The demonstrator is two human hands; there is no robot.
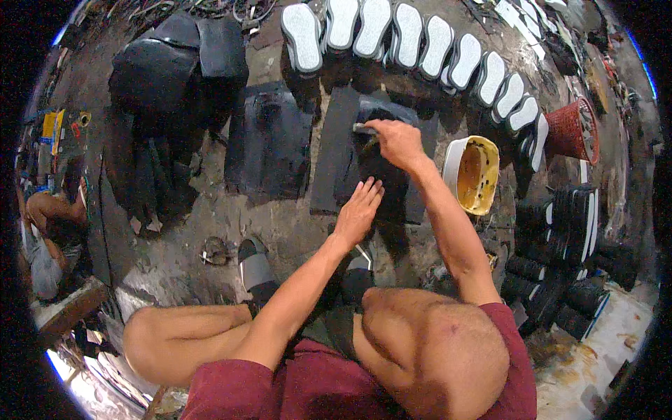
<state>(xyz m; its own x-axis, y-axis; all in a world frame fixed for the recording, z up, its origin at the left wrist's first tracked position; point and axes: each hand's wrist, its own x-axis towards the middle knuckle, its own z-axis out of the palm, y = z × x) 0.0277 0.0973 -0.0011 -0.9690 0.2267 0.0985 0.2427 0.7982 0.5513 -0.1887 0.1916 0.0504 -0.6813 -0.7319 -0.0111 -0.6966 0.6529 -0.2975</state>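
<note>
My right hand [397, 142] grips a small brush [363, 129] and holds its tip on a dark rubber sheet [381, 164] lying on the floor. My left hand [358, 208] lies flat with spread fingers on the near part of the same sheet, pressing it down. A second dark strip [336, 150] lies just left of that sheet. Right of my right forearm stands a white tub with yellow glue inside [474, 173].
A curved row of white shoe soles [420, 45] lines the far side. More black rubber pieces [269, 140] and bags [168, 70] lie to the left. A red basket [574, 129] and stacked black soles [567, 252] stand on the right. Another person [49, 231] sits at far left.
</note>
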